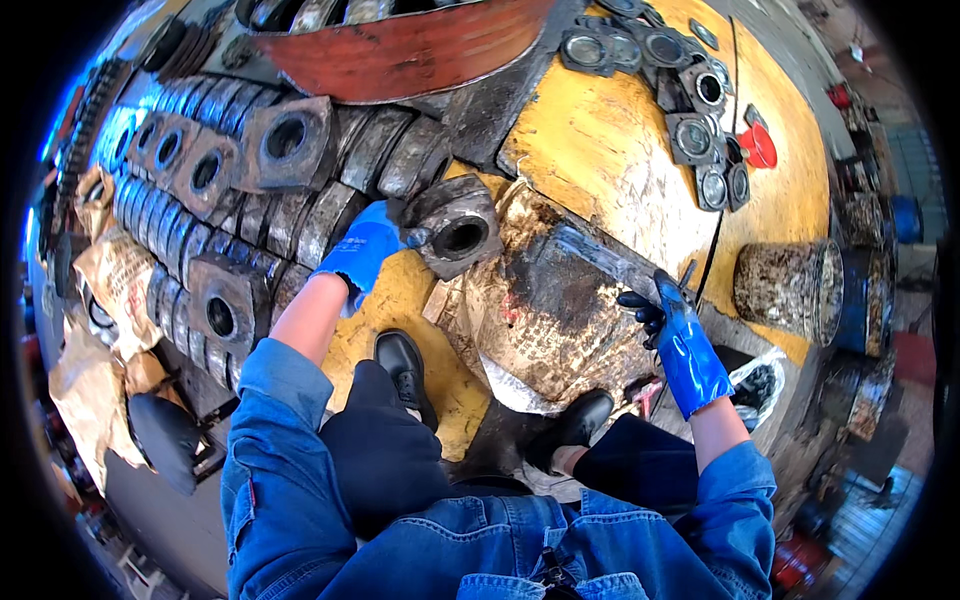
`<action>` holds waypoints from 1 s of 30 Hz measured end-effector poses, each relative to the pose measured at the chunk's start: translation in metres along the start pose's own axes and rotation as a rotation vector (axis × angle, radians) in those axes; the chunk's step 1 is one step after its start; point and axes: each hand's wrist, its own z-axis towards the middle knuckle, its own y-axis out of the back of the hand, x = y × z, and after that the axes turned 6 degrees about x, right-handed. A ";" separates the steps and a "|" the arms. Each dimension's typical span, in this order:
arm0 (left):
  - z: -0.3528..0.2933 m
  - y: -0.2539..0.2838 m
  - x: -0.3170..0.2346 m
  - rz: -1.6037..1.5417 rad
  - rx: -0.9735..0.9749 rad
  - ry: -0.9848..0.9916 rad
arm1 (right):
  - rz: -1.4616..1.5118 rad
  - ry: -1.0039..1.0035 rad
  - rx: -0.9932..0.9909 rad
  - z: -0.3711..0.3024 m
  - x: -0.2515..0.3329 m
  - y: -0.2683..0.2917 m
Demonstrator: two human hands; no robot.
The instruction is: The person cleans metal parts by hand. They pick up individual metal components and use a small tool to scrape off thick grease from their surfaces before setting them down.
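My left hand [366,248], in a blue glove, grips the left edge of a dark metal block [478,256] with a round hole through its face. The block is tilted at the edge of a stained, oily sheet of cardboard [590,345]. My right hand [684,338], in a blue glove with blackened fingertips, is closed around a thin dark stick-like tool [689,271]. Only the tool's end shows above the fingers, so its kind cannot be made out. Beneath that hand lies a flat, greasy grey strip [600,256] on the cardboard.
Rows of similar metal blocks [285,140] are stacked at the left. A red curved metal panel [400,55] stands behind. Several square plates with round rims [692,137] and a red cup [760,146] lie on the yellow floor [600,120]. A grimy bucket [785,292] stands right.
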 end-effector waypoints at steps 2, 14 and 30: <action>0.010 -0.026 0.028 0.170 0.024 0.122 | 0.134 -0.033 -0.041 0.034 -0.001 0.003; 0.004 -0.048 0.025 -0.185 0.213 0.114 | -0.075 0.098 0.328 0.156 0.080 -0.105; 0.086 -0.109 0.095 -1.042 0.056 0.775 | -0.398 0.271 0.348 0.245 0.062 -0.151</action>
